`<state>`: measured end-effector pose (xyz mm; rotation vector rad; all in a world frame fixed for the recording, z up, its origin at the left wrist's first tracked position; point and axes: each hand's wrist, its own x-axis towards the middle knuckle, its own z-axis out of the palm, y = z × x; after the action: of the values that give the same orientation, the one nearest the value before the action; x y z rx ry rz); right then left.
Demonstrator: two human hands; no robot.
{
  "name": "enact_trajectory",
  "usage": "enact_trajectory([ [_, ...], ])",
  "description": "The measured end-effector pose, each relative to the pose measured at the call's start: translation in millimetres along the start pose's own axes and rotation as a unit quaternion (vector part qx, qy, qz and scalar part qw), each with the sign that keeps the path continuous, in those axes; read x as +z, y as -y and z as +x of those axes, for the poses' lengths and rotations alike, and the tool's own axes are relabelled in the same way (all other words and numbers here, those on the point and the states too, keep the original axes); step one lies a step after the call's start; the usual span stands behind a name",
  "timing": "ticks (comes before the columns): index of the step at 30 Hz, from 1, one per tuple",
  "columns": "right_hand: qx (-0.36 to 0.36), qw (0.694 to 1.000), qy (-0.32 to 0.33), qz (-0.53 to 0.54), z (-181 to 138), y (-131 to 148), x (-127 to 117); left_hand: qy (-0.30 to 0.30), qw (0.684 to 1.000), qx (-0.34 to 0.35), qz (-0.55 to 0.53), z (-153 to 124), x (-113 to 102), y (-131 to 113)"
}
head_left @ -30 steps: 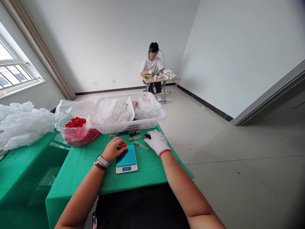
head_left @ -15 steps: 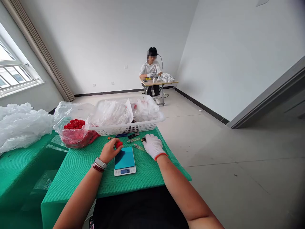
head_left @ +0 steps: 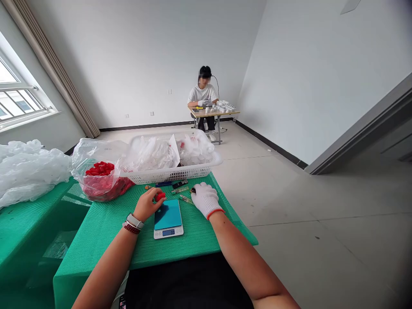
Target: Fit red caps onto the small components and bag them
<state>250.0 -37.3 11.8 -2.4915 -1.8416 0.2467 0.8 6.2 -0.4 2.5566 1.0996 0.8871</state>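
My left hand (head_left: 148,205), bare with a watch and beads at the wrist, has its fingers closed around a small red piece (head_left: 160,196). It is just beyond the upper left edge of a digital scale (head_left: 168,213), which has a blue-green plate and a display that seems to read 0.0. My right hand (head_left: 205,200), in a white knit glove with a red-orange cuff, is closed on a small dark object (head_left: 193,190) whose kind I cannot make out. Near its fingertips lie slim clear-green pieces (head_left: 179,190), with a black slim piece (head_left: 180,183) just behind.
A white plastic basket (head_left: 170,175) of clear bags stands behind the scale. Left of it is an open plastic bag (head_left: 106,189) full of red pieces. More clear bags (head_left: 32,167) are heaped at far left. Across the room a person (head_left: 203,92) sits at a small table (head_left: 206,112).
The view has shifted slightly. Both hands stay almost in place, the left still with the red piece and the right still with the dark object.
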Motion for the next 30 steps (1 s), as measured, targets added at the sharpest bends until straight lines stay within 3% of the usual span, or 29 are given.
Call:
enact_trajectory([
  [13,-0.025,0.999,0.019,0.011,-1,-1,-2,-0.009,1.000,0.010,0.003,-2,0,-1],
  [20,-0.041,0.973,-0.071,0.217,1,-8,9,-0.013,1.000,0.010,0.008,-2,0,0],
  [22,-0.053,0.944,-0.102,0.311,2,-7,11,-0.013,1.000,0.007,0.007,-2,0,0],
  [24,-0.075,0.888,-0.108,0.441,0,-4,12,-0.012,1.000,0.004,0.008,-2,0,1],
  [28,-0.090,0.719,0.005,0.689,-9,4,8,-0.006,1.000,-0.008,0.010,-3,0,1],
  [30,-0.076,0.685,0.045,0.723,-13,6,4,-0.004,1.000,-0.015,0.011,-3,0,1],
])
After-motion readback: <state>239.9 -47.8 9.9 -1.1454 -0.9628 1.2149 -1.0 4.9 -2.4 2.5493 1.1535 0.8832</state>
